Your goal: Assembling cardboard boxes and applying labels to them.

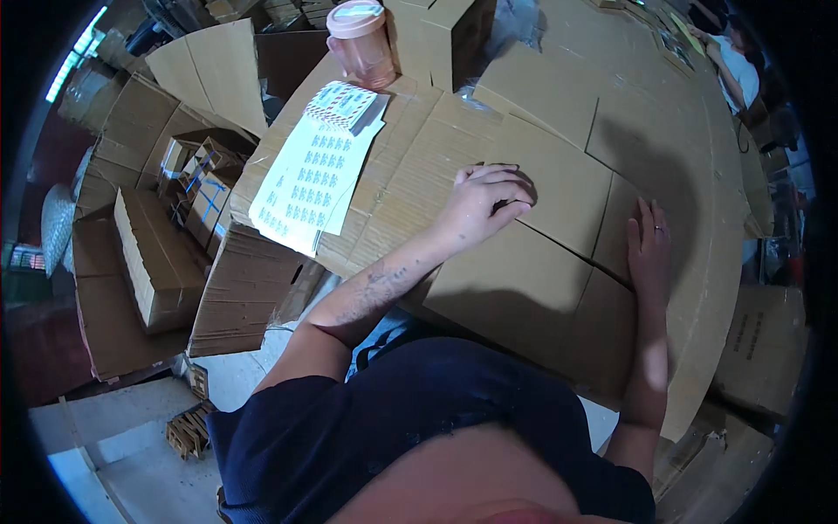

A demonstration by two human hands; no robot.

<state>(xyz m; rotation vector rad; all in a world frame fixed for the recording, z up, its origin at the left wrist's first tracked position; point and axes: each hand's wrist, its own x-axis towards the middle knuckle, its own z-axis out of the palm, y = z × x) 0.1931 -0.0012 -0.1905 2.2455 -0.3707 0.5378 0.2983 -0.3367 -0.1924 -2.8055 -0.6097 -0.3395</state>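
A flat tan cardboard box point(524, 284) with folded panels and seams lies on the table in front of me. My left hand point(489, 201) rests on it near the middle, palm down. Its fingers are loosely bent, a small gap shows between them and the thumb, and I see nothing held. To the right, my right hand point(649, 249) lies flat at the box's right edge with fingers stretched out and a ring on one finger. Another flat cardboard panel point(546, 96) lies beyond. Shadows fall around both hands.
At the far left of the cardboard-covered table stand a pink lidded jug point(362, 48), a stack of labels point(342, 103) and a printed label sheet point(310, 179). An upright box point(428, 39) stands behind. An open carton point(144, 253) is at left; another person point(738, 74) is far right.
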